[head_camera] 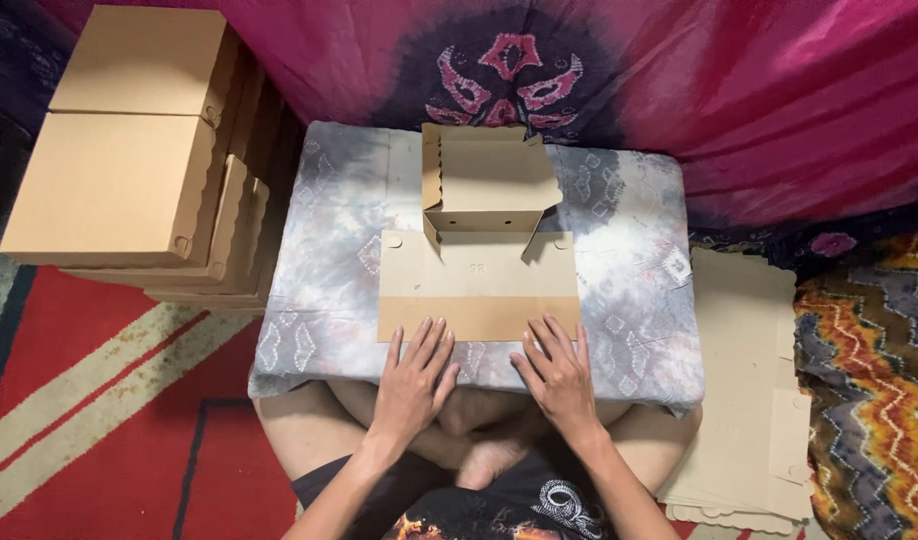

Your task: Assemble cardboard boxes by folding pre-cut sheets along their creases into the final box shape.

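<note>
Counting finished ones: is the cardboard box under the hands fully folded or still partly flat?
Partly flat. The cardboard box has its far walls raised, but its near panel lies flat on the table under the left hand and right hand.

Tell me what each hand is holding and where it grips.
Nothing is gripped. The left hand and right hand lie flat, fingers spread, pressing the near edge of the half-folded cardboard box.

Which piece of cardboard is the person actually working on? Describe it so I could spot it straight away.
Find the low table draped in a grey tie-dye cloth. In its middle lies the half-folded box, with the left hand and right hand flat at its near edge. Unlike the closed boxes stacked at left and the flat sheets piled at right, its far part stands up while its near panel lies flat.
</note>
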